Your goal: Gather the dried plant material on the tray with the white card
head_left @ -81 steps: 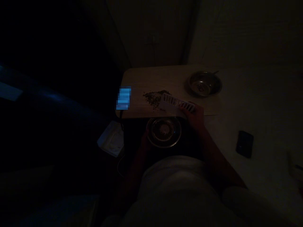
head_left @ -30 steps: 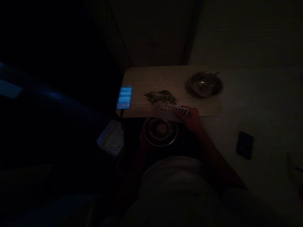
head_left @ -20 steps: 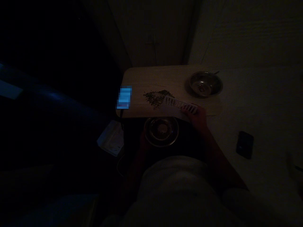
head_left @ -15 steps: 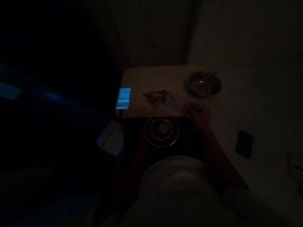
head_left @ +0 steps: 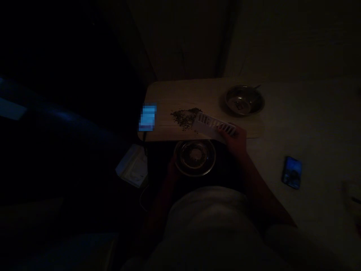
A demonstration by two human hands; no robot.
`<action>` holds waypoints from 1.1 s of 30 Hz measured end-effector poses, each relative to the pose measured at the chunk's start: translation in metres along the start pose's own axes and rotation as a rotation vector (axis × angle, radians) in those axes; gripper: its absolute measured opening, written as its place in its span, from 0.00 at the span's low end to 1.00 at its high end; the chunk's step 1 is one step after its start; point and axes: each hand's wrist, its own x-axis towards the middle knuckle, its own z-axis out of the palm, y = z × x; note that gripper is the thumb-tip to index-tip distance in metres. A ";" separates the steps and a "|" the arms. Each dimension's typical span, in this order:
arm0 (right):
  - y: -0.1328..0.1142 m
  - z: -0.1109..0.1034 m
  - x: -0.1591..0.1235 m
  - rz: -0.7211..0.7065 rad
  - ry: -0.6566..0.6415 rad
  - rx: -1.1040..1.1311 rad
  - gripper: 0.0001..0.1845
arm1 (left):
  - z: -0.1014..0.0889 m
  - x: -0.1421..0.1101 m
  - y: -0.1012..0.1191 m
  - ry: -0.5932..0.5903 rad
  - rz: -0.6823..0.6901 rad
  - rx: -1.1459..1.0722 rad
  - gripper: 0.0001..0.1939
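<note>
In dim light my left hand [head_left: 175, 164] grips the left rim of a round metal bowl [head_left: 208, 164], held just below the table's near edge. Something pale lies in the middle of the bowl. My right hand [head_left: 237, 141] is closed on a flat white slotted plastic piece [head_left: 207, 130], whose exact kind I cannot make out. The far end of this piece touches a scattered heap of small dark grains [head_left: 184, 118] on the wooden tabletop [head_left: 203, 90].
A second metal bowl [head_left: 244, 99] with a utensil handle stands at the table's back right. A lit screen [head_left: 147, 117] lies at the left edge. To the right, a phone [head_left: 292, 172] rests on a pale surface. Below left is a pale box-like object [head_left: 132, 165].
The white slotted piece and my right hand have shifted slightly left and towards me. The held bowl has moved a little right. The phone's screen has lit up.
</note>
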 end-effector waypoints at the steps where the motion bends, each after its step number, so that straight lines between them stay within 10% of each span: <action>1: 0.000 -0.001 0.000 0.008 0.002 0.001 0.13 | 0.000 0.000 0.000 0.002 -0.009 -0.003 0.11; 33: 0.011 -0.028 0.001 0.121 0.056 0.057 0.14 | -0.004 0.005 0.001 -0.025 0.055 0.044 0.15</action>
